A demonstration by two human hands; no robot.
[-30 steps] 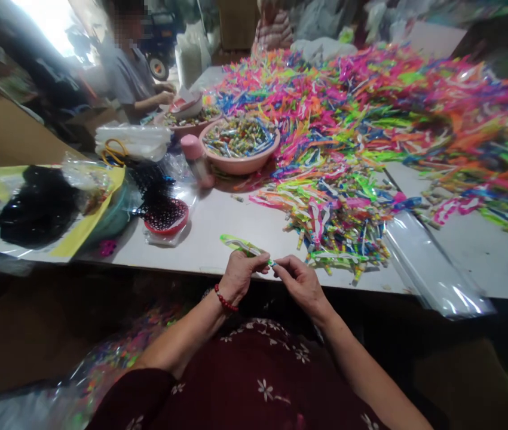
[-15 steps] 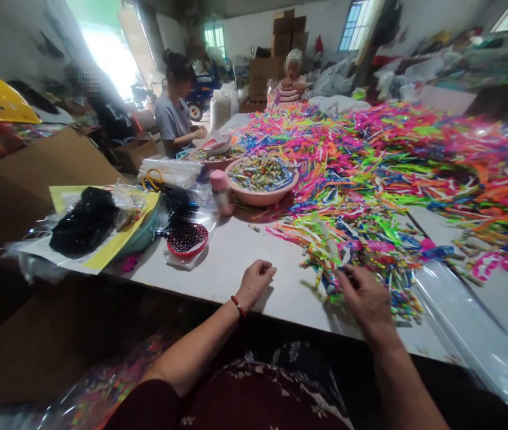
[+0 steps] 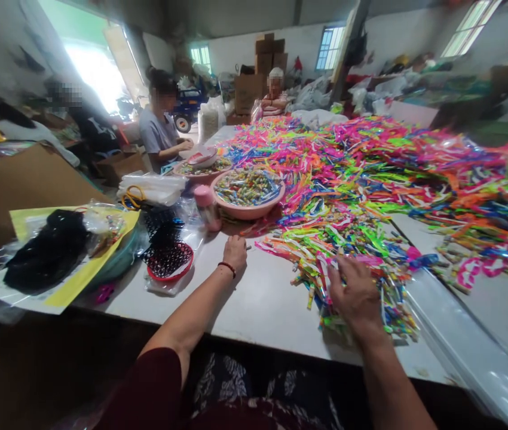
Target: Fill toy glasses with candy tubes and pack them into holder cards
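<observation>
1. Left hand (image 3: 235, 251): fingers curled together, resting on counter (image 3: 263, 298) just short of the pink bowl (image 3: 249, 212).
2. Right hand (image 3: 355, 292): fingers apart, flat on strip pile (image 3: 348, 236), near counter's front edge.

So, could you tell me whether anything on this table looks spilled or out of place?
The strips lie in a loose heap sprawling over most of the table, right up to the right hand. A clear bag hangs over the near edge. Nothing looks damaged.
</observation>
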